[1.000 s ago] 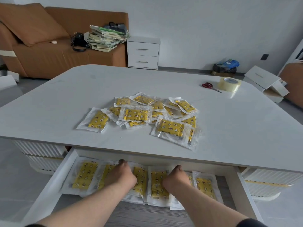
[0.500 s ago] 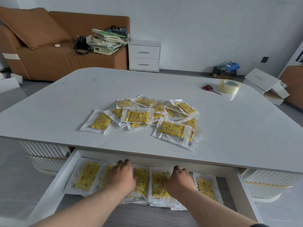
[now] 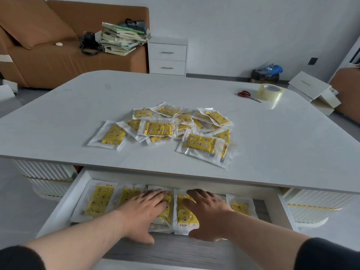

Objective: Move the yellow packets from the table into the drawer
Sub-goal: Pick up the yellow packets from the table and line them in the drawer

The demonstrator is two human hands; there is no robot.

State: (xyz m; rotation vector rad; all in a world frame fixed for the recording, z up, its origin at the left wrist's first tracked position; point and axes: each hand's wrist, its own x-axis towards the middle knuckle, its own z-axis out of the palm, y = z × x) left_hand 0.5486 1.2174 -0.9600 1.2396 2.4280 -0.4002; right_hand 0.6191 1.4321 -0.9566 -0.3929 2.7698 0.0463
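Note:
A loose pile of yellow packets in clear wrappers (image 3: 165, 129) lies in the middle of the white table (image 3: 272, 143). Below the table's near edge an open white drawer (image 3: 64, 207) holds a row of several more yellow packets (image 3: 99, 199). My left hand (image 3: 144, 211) lies flat, fingers straight, on the packets in the middle of the drawer. My right hand (image 3: 206, 213) lies beside it, fingers spread over the packets to the right. Neither hand grips anything.
Red-handled scissors (image 3: 247, 95) and a roll of clear tape (image 3: 269, 91) lie at the table's far right. Behind the table stand a brown sofa (image 3: 48, 55) with stacked books (image 3: 122, 38), a white nightstand (image 3: 167, 55), and boxes (image 3: 313, 90) on the floor.
Both hands have drawn back toward me inside the drawer and flattened, fingers now straight over the packets. The pile on the table has not moved.

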